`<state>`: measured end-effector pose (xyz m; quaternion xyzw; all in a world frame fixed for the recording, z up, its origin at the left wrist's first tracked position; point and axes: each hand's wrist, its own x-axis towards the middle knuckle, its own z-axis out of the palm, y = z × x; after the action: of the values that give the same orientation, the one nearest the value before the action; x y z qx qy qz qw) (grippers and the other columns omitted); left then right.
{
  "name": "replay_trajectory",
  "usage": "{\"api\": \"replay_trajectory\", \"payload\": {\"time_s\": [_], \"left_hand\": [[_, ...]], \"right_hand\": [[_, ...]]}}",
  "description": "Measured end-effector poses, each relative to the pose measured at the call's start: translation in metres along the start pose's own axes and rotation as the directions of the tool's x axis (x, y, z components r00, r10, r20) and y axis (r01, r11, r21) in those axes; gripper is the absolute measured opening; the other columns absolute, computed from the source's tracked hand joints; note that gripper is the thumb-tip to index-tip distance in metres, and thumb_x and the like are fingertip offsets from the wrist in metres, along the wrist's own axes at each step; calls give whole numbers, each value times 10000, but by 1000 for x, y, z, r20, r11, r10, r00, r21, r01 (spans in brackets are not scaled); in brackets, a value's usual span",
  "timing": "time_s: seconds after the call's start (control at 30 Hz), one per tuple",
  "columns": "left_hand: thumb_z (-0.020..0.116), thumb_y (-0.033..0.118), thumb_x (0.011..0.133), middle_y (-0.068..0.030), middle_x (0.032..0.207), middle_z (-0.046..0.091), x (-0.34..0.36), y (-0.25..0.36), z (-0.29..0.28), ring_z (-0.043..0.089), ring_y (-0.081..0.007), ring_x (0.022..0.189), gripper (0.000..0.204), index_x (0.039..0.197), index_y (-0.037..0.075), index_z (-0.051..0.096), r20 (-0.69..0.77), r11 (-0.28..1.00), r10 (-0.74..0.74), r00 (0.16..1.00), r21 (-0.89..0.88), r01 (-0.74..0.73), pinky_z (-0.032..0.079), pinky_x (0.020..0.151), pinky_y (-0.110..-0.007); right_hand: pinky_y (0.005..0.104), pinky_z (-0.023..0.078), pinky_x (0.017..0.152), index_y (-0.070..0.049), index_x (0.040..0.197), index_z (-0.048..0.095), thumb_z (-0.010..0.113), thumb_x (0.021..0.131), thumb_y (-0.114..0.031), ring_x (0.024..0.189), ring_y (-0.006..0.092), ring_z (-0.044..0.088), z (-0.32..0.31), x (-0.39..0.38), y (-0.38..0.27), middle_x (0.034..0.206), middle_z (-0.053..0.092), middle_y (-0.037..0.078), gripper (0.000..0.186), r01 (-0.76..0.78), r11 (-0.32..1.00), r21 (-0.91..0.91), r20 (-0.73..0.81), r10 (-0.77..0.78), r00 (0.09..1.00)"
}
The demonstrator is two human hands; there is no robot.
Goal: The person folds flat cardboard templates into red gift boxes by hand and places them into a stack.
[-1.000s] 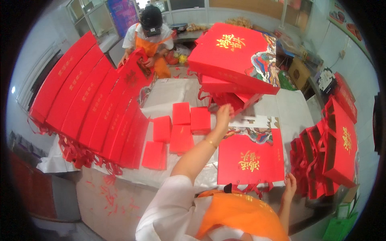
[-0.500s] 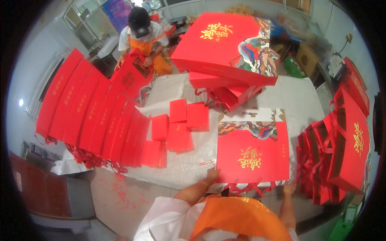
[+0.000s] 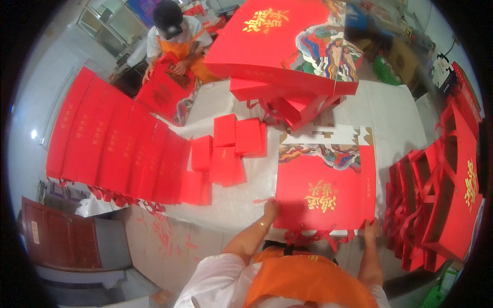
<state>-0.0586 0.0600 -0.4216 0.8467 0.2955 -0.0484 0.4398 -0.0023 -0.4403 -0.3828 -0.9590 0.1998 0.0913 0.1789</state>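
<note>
A flat red paper gift bag lies on the table in front of me, with gold lettering and a colourful wave pattern at its far end. Its white-and-brown cut flaps point away from me, and its red ribbon handles hang over the near table edge. My left hand grips the near left side of the bag, its fingers closed at the edge. At the near right corner, my right hand is closed on the bag, its fingers partly hidden.
Several small red boxes sit left of the bag. A row of red bags stands farther left, more bags at right. A large red box tops a pile behind. Across the table, a person handles another bag.
My view has shifted a little. The bag's right side panel shows slightly wider, with both hands still at its near edges. The person across bends over their bag.
</note>
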Motion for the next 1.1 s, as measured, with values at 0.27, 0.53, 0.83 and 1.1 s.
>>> {"api": "replay_trajectory", "payload": {"time_s": [0.27,0.53,0.83,1.1], "left_hand": [[682,350,852,-276,1060,668,1,-9,9,590,-478,1028,421,1108,16,675,-128,994,79,989,80,-69,449,911,-559],[610,210,924,-251,1133,696,-4,30,-23,669,-370,1056,349,1175,-27,660,29,955,-101,995,-277,105,507,901,-442],[546,116,1033,-87,1144,653,-27,69,-87,606,-139,1009,271,1266,-23,533,171,877,124,977,-479,-28,500,908,-297],[548,96,1028,-88,1177,645,-46,52,-82,609,-154,1052,218,1219,-9,537,32,871,170,985,-472,-135,495,946,-314]], "right_hand": [[500,422,1063,-35,1345,557,705,863,-353,1228,441,523,-8,1,-18,1283,589,263,596,48,996,74,-72,-43,996],[487,500,880,-4,1212,614,731,860,-358,965,403,644,-12,22,-3,1018,669,230,512,-86,987,135,-38,92,995],[478,500,880,16,1144,647,638,952,-383,1022,418,651,-62,0,3,1126,680,256,443,153,959,237,-12,-154,988],[488,483,872,38,970,652,516,1013,-433,981,458,644,-28,13,-33,1008,685,277,492,-125,966,227,-33,136,990]]}}
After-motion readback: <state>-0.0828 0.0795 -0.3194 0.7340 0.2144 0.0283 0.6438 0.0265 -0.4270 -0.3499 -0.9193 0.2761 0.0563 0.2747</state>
